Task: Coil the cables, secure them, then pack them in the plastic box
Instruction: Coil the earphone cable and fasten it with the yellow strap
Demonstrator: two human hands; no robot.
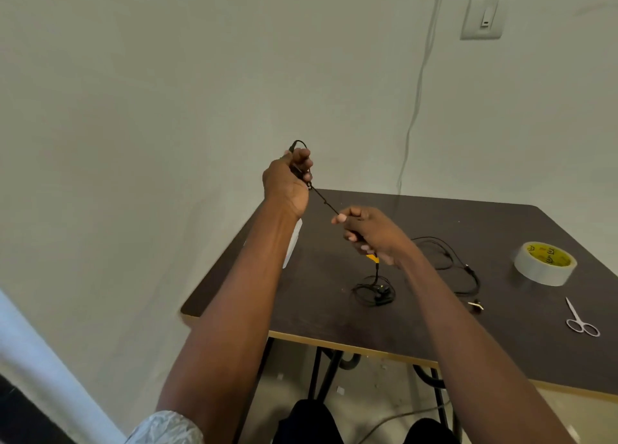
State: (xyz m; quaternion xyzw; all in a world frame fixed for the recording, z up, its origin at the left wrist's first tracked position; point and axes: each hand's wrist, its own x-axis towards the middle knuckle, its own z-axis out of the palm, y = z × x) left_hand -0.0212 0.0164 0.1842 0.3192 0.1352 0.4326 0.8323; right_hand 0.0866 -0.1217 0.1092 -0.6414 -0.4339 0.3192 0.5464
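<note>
My left hand point(287, 182) is raised above the table's left edge and grips one end of a thin black cable point(322, 201), a small loop sticking out above the fist. The cable runs taut down to my right hand point(371, 234), which pinches it. Below that hand a yellow piece on the cable point(372, 258) shows, and the rest hangs into a small coil point(373, 291) on the dark table point(434, 326). A second black cable point(448, 259) lies loose behind my right forearm. A white plastic piece point(292, 244) peeks out behind my left wrist; what it is I cannot tell.
A roll of white tape with a yellow core point(545, 263) stands at the table's right. Small scissors point(580, 320) lie near the right front edge. A white wire point(413, 109) runs down the wall behind the table. My knees show under the front edge.
</note>
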